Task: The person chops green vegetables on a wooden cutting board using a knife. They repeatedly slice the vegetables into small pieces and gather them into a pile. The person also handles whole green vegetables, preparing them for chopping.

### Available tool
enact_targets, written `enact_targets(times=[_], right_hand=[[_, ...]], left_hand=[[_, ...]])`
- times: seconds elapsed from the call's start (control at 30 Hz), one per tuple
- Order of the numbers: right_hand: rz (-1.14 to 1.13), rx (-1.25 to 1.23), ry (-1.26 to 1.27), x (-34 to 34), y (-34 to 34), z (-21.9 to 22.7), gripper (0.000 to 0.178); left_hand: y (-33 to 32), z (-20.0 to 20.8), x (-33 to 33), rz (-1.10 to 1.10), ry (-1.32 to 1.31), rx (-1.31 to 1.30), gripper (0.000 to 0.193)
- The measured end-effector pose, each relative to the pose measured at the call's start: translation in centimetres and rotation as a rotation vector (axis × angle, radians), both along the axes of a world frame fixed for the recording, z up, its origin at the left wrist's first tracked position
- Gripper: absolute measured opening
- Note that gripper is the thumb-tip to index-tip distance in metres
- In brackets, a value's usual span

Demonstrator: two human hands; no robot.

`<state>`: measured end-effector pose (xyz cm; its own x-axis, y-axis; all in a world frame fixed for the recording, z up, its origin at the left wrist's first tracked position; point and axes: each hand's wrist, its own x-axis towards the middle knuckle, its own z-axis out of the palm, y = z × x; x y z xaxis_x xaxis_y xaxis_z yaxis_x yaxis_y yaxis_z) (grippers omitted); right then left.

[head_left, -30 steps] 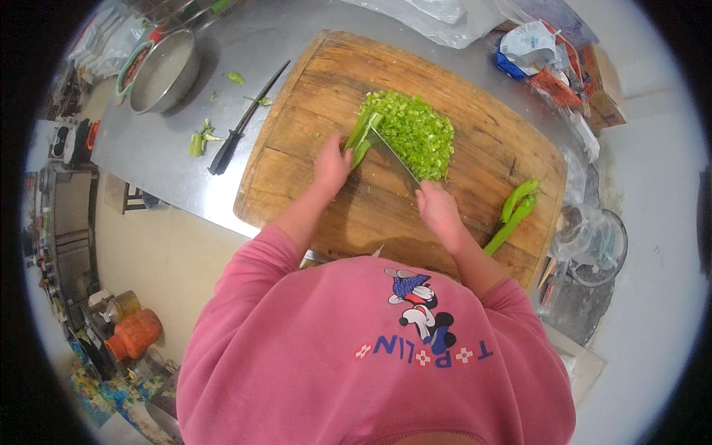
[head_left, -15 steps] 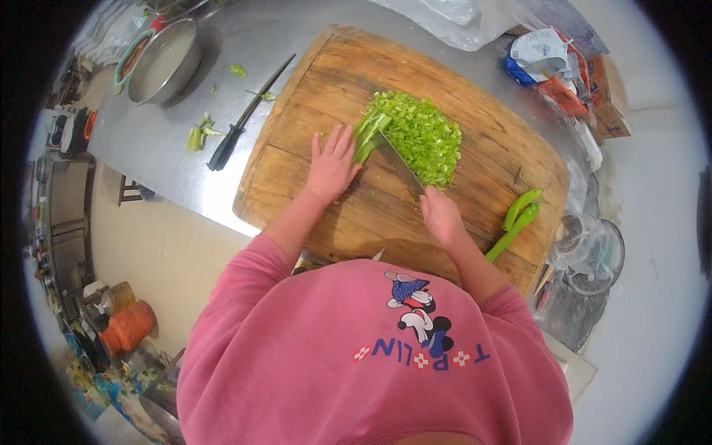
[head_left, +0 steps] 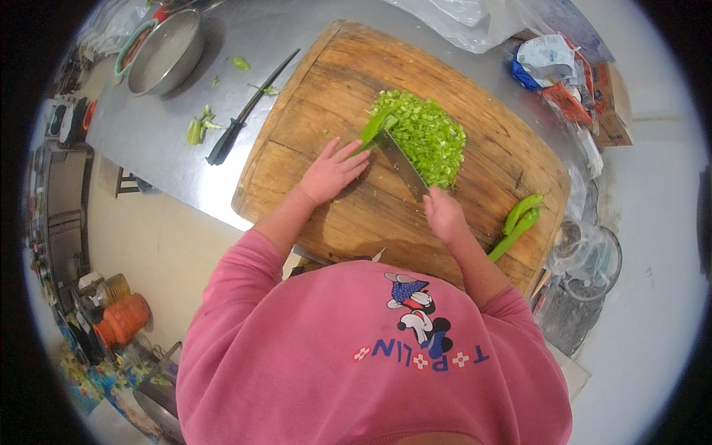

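Observation:
My right hand [head_left: 446,215] is closed around the handle of a wide-bladed kitchen knife [head_left: 401,165]. The blade slants up and left, its far end against a long piece of green pepper [head_left: 377,127]. On the other side of that piece, my left hand [head_left: 334,173] lies with fingers stretched and spread, the fingertips at its edge. Just beyond the blade is a heap of chopped green pepper [head_left: 430,133] on the thick wooden cutting board [head_left: 319,96]. Two whole green peppers [head_left: 515,231] rest near the board's right edge.
Left of the board, a black-handled sharpening rod [head_left: 254,106] and pepper stem scraps [head_left: 198,129] lie on the metal table [head_left: 148,144]. A steel bowl [head_left: 166,53] stands at the far left. Plastic packages [head_left: 550,63] and a cardboard box [head_left: 613,106] sit at the far right.
My left hand has shifted slightly left and down, its fingers more spread and turned toward the right. The pepper piece beside the blade now shows a smoother green side. The knife has barely moved.

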<state>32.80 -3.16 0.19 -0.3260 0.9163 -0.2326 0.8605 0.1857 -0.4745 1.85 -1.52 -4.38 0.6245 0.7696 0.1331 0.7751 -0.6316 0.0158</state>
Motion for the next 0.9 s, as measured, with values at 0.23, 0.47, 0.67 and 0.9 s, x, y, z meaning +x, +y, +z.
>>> enact_targets(times=[0.23, 0.47, 0.67, 0.9], right_hand=[[0.019, 0.007, -0.012, 0.3, 0.2, -0.5, 0.019], [0.025, -0.011, -0.012, 0.4, 0.3, -0.2, 0.02], [0.078, 0.167, 0.021, -1.5, 1.1, 2.0, 0.018], [0.184, 0.181, -0.018, -6.8, 4.5, 2.0, 0.017]], left_hand=[[0.6, -0.9, -0.5, 0.263, -0.104, 0.033, 0.046], [0.1, -1.6, 0.1, 0.366, -0.269, -0.06, 0.049], [0.2, -1.5, 0.1, 0.391, -0.31, -0.085, 0.046], [0.1, -1.4, -0.1, 0.37, -0.323, -0.038, 0.043]])
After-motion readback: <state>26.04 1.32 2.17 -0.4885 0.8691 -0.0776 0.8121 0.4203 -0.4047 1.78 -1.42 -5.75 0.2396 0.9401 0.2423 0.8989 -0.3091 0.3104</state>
